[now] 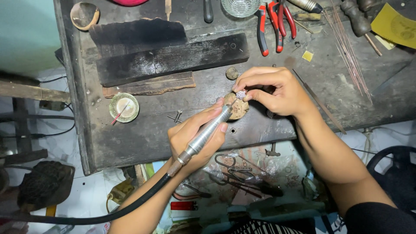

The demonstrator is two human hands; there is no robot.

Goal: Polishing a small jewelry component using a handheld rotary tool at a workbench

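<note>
The left hand (195,136) is clamped on a rotary tool (208,130), tip at the jewel (241,94) pinched in the right hand (273,89) over a wooden peg (237,108) on the desk (143,134). A skidding tip could nick the fingers (255,96) just beside it.
</note>
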